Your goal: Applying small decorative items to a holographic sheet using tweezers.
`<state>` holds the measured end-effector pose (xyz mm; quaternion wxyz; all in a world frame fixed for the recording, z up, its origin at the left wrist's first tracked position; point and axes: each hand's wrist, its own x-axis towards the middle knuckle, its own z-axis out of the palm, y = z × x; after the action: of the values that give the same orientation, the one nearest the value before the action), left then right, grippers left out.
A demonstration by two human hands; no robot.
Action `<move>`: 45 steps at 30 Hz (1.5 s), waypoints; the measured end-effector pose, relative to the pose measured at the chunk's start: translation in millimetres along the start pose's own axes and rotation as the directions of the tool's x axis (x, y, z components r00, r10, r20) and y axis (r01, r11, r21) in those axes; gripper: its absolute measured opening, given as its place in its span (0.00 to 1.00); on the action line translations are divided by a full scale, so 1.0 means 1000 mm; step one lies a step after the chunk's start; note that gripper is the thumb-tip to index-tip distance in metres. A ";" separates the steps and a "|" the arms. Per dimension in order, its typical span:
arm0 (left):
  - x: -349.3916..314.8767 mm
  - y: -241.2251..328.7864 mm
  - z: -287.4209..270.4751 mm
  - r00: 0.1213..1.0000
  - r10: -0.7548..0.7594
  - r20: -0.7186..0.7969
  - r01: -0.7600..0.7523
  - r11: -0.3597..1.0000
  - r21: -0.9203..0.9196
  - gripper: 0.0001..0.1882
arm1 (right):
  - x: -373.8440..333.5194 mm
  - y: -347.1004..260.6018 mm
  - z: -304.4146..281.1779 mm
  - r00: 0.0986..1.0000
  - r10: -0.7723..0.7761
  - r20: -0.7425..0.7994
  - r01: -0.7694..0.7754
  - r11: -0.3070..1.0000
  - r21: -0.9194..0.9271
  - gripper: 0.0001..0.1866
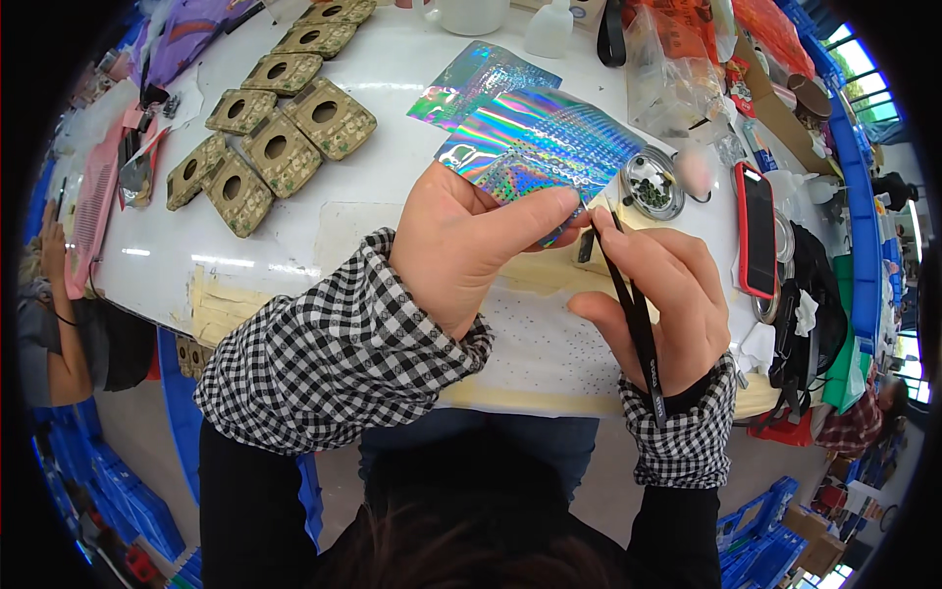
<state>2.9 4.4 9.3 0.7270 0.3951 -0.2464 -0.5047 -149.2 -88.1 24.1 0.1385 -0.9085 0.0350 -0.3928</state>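
Observation:
My left hand [456,236] pinches a shiny holographic sticker sheet [569,128] between thumb and fingers, over the white table. The sheet bears rows of tiny marks. Black tweezers [638,319] rest in my right hand [682,280]; their points are at the sheet's near right corner, by my left thumb tip. My right index fingertip is at that corner too, while the right thumb stands apart from the tweezers. Whether the tips grip a sticker is too small to tell. Another holographic sheet [481,71] lies partly beneath the held one.
Several camouflage-patterned pieces with round holes [278,147] lie at the left. A round dish [653,184] with small dark parts stands right of the sheet. Further right are a red-edged phone [756,231] and a black bag [816,304]. A white bottle [549,29] stands at the back.

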 end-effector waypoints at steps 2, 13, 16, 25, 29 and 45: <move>-0.001 0.001 -0.001 1.000 0.016 -0.007 -0.016 1.000 0.012 0.12 | -0.002 0.000 0.001 1.000 0.006 -0.007 -0.006 1.000 -0.018 0.23; -0.001 0.002 0.003 0.999 0.030 -0.012 -0.029 0.999 0.029 0.14 | 0.000 -0.003 -0.006 0.999 -0.009 0.052 0.014 0.995 -0.098 0.24; -0.002 0.003 0.003 1.000 0.024 -0.012 -0.024 0.999 0.030 0.14 | 0.000 -0.004 -0.005 0.998 0.016 0.058 -0.011 0.996 -0.085 0.24; -0.002 0.004 0.005 0.999 0.023 -0.043 -0.023 1.000 0.006 0.11 | -0.001 0.002 -0.003 0.997 -0.061 0.051 0.067 0.990 -0.123 0.23; -0.002 0.003 0.003 1.000 0.006 -0.011 -0.006 1.000 0.024 0.13 | -0.001 0.004 -0.003 0.994 -0.104 0.042 0.109 0.983 -0.147 0.23; -0.002 0.002 0.001 1.000 -0.016 -0.009 0.016 1.000 0.022 0.13 | -0.003 0.009 0.003 0.969 -0.244 0.036 0.246 0.942 -0.229 0.22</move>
<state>2.0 6.4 11.7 0.7196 0.4072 -0.2456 -0.5059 -148.4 -95.2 18.0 -0.0182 -0.9171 -0.0332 -0.3969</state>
